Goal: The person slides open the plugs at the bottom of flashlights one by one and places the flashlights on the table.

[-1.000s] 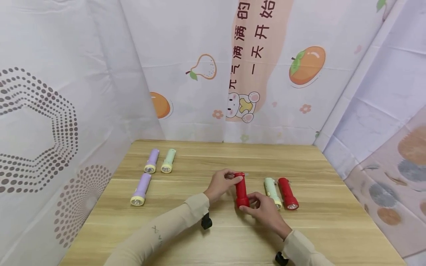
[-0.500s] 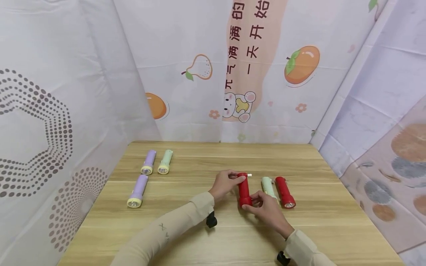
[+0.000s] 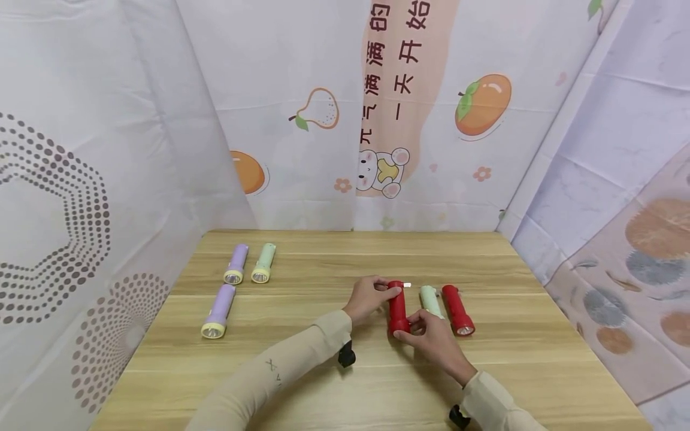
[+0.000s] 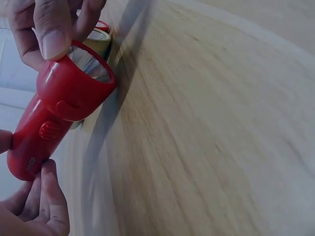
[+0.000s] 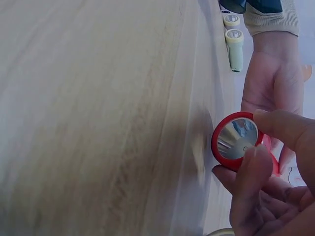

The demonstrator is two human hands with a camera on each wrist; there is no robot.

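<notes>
Both hands hold a red flashlight (image 3: 398,306) at the middle of the table. My left hand (image 3: 368,300) pinches its narrow tail end, where a small white tab (image 3: 406,285) sticks out. At the wide lens end, my right hand (image 3: 435,342) grips the rim between thumb and fingers. The left wrist view shows a ribbed switch (image 4: 49,131) on the red body. Looking into the lens, the right wrist view shows the silver reflector (image 5: 237,138). Just right lie a pale green flashlight (image 3: 431,300), partly hidden by the right hand, and a second red flashlight (image 3: 458,310).
Toward the left of the wooden table (image 3: 302,263) lie two purple flashlights, one farther back (image 3: 236,263) and one nearer (image 3: 220,310). A pale green flashlight (image 3: 264,262) lies beside the farther one. Printed curtains (image 3: 302,197) hang behind and at both sides.
The head view has shifted slightly, so the table things appear farther left. Both hands keep their hold on the red flashlight, now closer to the pale green one, which the right hand covers more.
</notes>
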